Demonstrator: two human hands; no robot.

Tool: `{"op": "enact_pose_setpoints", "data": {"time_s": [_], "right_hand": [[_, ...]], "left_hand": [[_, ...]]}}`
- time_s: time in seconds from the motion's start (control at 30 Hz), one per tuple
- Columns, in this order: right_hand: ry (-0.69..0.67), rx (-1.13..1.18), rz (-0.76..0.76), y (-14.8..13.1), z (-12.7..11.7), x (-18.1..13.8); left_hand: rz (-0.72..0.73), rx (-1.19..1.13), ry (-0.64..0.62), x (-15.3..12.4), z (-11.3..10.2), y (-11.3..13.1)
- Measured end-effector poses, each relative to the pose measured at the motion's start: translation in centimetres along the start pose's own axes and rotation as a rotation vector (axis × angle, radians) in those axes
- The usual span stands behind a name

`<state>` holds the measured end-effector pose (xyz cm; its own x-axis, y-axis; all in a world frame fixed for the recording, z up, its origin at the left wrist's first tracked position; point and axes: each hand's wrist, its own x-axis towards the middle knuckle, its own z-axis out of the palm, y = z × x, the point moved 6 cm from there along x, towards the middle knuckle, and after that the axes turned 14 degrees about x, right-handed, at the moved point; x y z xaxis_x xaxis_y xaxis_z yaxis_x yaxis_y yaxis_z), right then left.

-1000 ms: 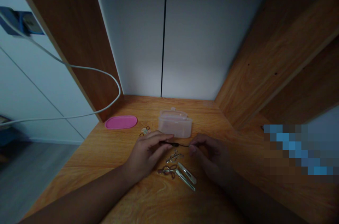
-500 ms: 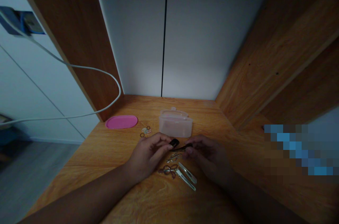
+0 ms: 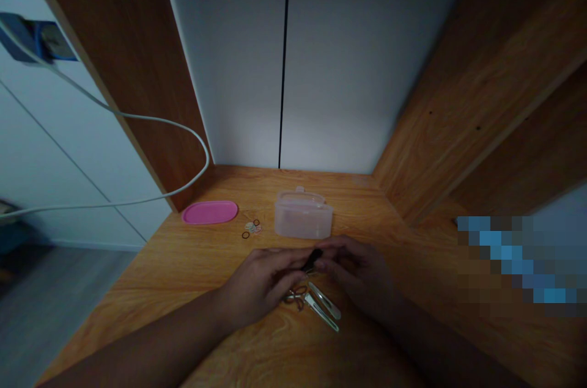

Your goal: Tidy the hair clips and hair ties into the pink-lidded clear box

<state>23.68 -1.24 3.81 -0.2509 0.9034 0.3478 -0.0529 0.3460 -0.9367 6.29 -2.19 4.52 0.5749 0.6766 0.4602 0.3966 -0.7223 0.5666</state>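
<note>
Black hair clips [image 3: 312, 260] are held close together between my two hands, and I cannot separate one from another clearly. My left hand [image 3: 259, 284] pinches them from the left, thumb below and fingers above. From the right, the fingertips of my right hand [image 3: 360, 272] are closed on them too. Just below the hands, two silver hair clips [image 3: 323, 311] lie side by side on the wooden tabletop [image 3: 257, 351]. A brownish butterfly-shaped hair clip [image 3: 298, 297] touches their left end, partly covered by my left thumb. Small metal pieces under the hands are mostly hidden.
A clear pinkish plastic box [image 3: 302, 220] stands behind my hands. Several small hair ties [image 3: 252, 228] lie left of it, near a pink oval lid [image 3: 210, 212]. A white cable [image 3: 205, 150] loops at the left. Wooden panels [image 3: 440, 113] and white doors [image 3: 330, 70] border the tabletop.
My hands have come together, bringing the black clips from apart to overlapping. The left hand has dropped slightly nearer and now covers part of the small metal pieces and butterfly clip.
</note>
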Motion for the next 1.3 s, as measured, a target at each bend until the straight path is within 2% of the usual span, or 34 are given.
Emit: {"op": "enact_pose_setpoints", "data": {"time_s": [0.17,0.37,0.47,0.53,0.6,0.7,0.8,1.03,1.13,1.3], "right_hand": [[0.021,-0.079,-0.046,-1.1,0.1,0.1],[0.016,-0.209,-0.227,-2.6,0.0,-0.1],[0.088,-0.325,-0.346,-3.1,-1.1,0.2],[0.177,-0.439,-0.318,-2.5,-2.3,0.8],[0.227,-0.531,-0.224,-1.4,-3.4,1.5],[0.168,-0.585,-0.068,0.7,-4.0,2.3],[0.08,-0.597,0.033,1.9,-3.9,2.4],[0.069,-0.521,-0.05,0.6,-3.2,2.0],[0.03,-0.503,-0.118,0.1,-2.6,1.9],[-0.03,-0.523,-0.166,-0.1,-1.9,1.5]], "left_hand": [[-0.075,-0.088,-0.005,-0.1,0.1,-0.3],[-0.029,0.147,0.174,0.4,-1.5,0.0],[-0.034,0.191,0.255,0.3,-2.1,-0.2],[-0.08,0.203,0.338,0.0,-2.7,-0.7],[-0.156,0.202,0.423,-0.3,-3.3,-1.5],[-0.25,0.162,0.527,-0.3,-3.9,-2.5],[-0.269,0.139,0.588,-0.1,-4.5,-2.9],[-0.298,0.167,0.571,-0.1,-4.9,-3.2],[-0.275,0.183,0.565,-0.2,-4.7,-3.2],[-0.318,0.183,0.587,-0.4,-4.7,-3.7]]}}
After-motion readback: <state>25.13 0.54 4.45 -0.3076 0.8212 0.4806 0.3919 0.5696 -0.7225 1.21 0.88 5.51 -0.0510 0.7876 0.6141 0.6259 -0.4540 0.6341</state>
